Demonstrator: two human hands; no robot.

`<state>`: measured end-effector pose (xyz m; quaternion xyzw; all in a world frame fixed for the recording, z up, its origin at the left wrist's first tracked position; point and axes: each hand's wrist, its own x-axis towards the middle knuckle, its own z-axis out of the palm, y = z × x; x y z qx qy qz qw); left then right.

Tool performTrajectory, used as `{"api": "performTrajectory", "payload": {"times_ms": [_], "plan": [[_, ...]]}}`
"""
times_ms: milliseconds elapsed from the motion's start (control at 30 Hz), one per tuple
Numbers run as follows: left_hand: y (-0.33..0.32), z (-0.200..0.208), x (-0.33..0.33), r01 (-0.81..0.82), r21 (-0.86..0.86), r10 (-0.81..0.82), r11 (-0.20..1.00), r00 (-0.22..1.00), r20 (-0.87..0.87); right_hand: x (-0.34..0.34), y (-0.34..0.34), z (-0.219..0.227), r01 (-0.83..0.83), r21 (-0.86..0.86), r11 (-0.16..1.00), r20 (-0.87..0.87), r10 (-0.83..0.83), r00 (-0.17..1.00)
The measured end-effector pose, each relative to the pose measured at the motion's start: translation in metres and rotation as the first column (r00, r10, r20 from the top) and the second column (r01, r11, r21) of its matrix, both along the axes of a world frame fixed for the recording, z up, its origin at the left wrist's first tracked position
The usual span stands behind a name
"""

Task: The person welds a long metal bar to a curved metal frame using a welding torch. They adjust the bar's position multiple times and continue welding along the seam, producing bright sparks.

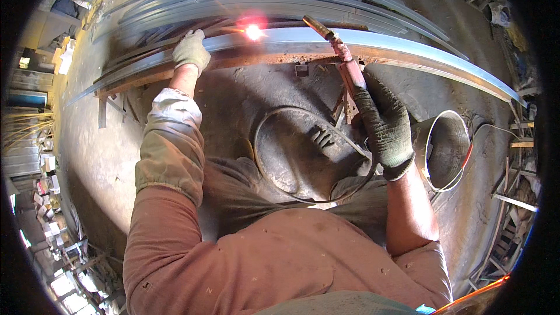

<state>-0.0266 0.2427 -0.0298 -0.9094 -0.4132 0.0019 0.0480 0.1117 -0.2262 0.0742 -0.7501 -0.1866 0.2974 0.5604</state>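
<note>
My left hand (191, 53), in a pale work glove, grips the long silvery steel tube (402, 42) near its left part. A rusty brown steel beam (265, 55) runs under that tube. At the tube's far edge, right of my left hand, a spot glows very bright (253, 32), hiding the metal around it. My right hand (385, 122), in a dark grey knitted glove, is closed around the reddish handle of a welding torch (349, 70). The torch's brass nozzle (318, 27) points up and left, apart from the glow. A cable (274, 184) loops below my right hand.
More long steel profiles (280, 0) lie beyond the tube. A round metal bucket (449, 146) stands right of my right forearm, with a thin cable beside it. Shelving and scrap pieces (513, 198) line the right side; boxes and clutter (49, 216) fill the left.
</note>
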Motion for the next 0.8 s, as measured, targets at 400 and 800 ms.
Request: {"api": "performTrajectory", "payload": {"times_ms": [400,800], "plan": [[-0.011,0.011,0.009,0.088,-0.375,-0.083,0.923,0.996,0.031,-0.002,0.006,-0.001,0.011,-0.065,0.998,-0.02,-0.013,1.0],[0.032,-0.009,-0.009,0.32,-0.685,0.039,0.655,0.891,0.453,0.004,0.028,-0.022,-0.005,-0.116,0.993,-0.053,-0.001,0.999]]}}
